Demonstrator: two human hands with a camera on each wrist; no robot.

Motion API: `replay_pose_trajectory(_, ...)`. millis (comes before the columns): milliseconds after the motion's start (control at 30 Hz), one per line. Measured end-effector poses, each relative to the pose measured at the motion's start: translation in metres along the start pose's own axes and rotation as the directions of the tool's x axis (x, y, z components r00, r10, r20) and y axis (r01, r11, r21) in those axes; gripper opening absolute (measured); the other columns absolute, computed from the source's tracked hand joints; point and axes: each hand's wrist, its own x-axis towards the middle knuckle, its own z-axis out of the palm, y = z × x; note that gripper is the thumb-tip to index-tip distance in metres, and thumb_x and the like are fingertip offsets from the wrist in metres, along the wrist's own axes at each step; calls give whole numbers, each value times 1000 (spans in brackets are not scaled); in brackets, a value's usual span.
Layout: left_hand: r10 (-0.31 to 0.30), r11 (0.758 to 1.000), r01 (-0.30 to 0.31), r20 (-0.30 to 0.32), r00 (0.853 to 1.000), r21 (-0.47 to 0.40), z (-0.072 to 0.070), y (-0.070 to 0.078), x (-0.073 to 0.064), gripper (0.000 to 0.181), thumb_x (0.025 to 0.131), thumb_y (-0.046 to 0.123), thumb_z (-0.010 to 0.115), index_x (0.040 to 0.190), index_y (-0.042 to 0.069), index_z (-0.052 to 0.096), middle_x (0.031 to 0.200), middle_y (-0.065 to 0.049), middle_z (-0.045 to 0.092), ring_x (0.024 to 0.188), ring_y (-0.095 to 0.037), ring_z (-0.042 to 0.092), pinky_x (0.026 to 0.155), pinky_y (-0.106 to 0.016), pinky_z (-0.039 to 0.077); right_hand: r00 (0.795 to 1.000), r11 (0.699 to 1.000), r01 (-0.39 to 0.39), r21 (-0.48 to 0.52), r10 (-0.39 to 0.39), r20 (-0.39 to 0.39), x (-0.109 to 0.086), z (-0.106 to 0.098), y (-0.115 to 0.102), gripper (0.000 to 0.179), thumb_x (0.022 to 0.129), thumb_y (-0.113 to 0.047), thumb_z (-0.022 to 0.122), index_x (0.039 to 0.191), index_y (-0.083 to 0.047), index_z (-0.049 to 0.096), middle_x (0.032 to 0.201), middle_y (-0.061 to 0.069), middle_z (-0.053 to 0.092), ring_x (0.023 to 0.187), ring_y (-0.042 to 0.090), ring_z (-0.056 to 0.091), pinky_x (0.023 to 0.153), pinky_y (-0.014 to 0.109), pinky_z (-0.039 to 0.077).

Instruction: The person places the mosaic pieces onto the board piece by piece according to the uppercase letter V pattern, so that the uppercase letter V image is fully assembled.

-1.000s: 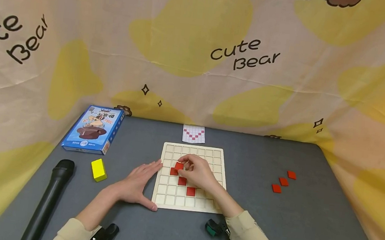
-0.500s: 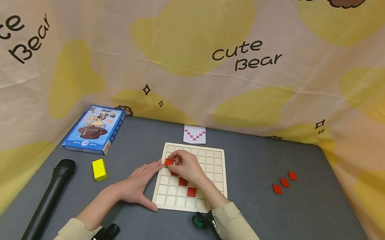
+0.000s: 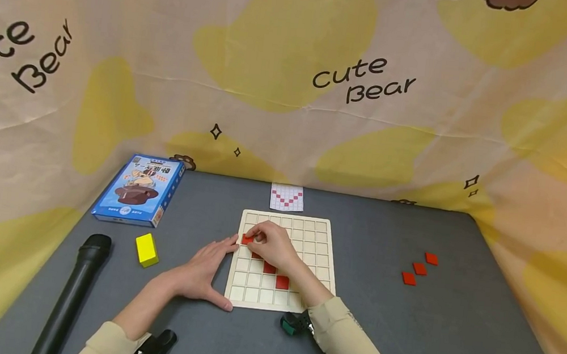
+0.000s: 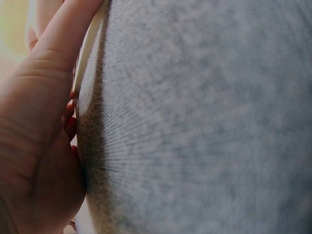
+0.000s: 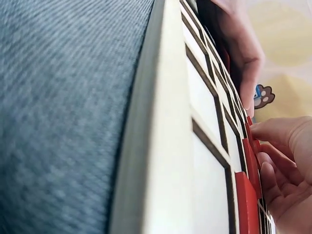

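Note:
A pale wooden grid board (image 3: 313, 265) lies flat on the dark table. My right hand (image 3: 275, 248) pinches a red square tile (image 3: 246, 240) at a cell in the leftmost column. More red tiles (image 3: 282, 282) run diagonally down to the right from it, one partly covered by the right hand. In the right wrist view, a near red tile (image 5: 247, 204) stands slightly proud of the grid. My left hand (image 3: 201, 271) rests along the board's left edge with fingers extended and thumb spread near the front corner. The left wrist view shows mostly palm and table cloth.
Three loose red tiles (image 3: 419, 269) lie to the right of the board. Behind it is a small pattern card (image 3: 287, 198). On the left are a blue box (image 3: 137, 191), a yellow block (image 3: 146, 250) and a black microphone (image 3: 75, 288).
My right hand has carried its red tile left and slightly away from me to the leftmost column, then lowered it slightly. The left hand has stayed at the board's edge.

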Motion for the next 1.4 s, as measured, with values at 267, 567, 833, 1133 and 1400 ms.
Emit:
replay_pose_trajectory(267, 9, 1000, -9, -11, 1000, -2, 1, 0, 1, 121, 61, 68, 81, 151, 6, 28, 162, -13, 13, 145, -37, 16, 113, -60, 13, 998, 999, -44, 20, 43, 54, -3, -2, 0, 20, 86, -8, 72, 106, -9, 73, 96, 2, 66, 82, 15, 58, 74, 24, 48)
replay_pose_trajectory(567, -6, 1000, 6, -13, 1000, -25, 1, -2, 0, 116, 64, 65, 80, 151, 9, 29, 162, -10, 13, 145, -35, 17, 113, -61, 13, 993, 992, -112, 57, 109, 55, -13, -13, 4, 24, 90, -13, 67, 113, -13, 72, 102, -2, 68, 87, 11, 60, 81, 27, 49)
replay_pose_trajectory(833, -12, 998, 10, -31, 999, -58, 3, -3, 3, 106, 71, 64, 76, 151, 11, 31, 162, -8, 15, 145, -34, 18, 112, -62, 14, 984, 976, -178, 122, 178, 7, -37, -39, 15, 19, 91, -16, 68, 109, -16, 73, 98, -8, 67, 87, 10, 62, 79, 29, 51)
replay_pose_trajectory(1133, -36, 998, 34, -45, 998, -58, 5, -4, 3, 105, 72, 63, 75, 153, 15, 29, 162, -6, 16, 144, -34, 19, 110, -64, 16, 971, 969, -221, 110, 229, -63, -81, -85, 34, 17, 91, -17, 70, 107, -16, 74, 101, -5, 70, 80, 12, 62, 72, 28, 51)
replay_pose_trajectory(1400, -45, 998, 43, -43, 998, -56, 4, -4, 2, 108, 72, 61, 76, 155, 14, 25, 162, -7, 15, 145, -36, 16, 112, -63, 12, 960, 969, -243, 41, 246, -136, -127, -127, 56, 18, 91, -15, 70, 109, -15, 73, 102, -3, 69, 78, 14, 60, 69, 27, 51)
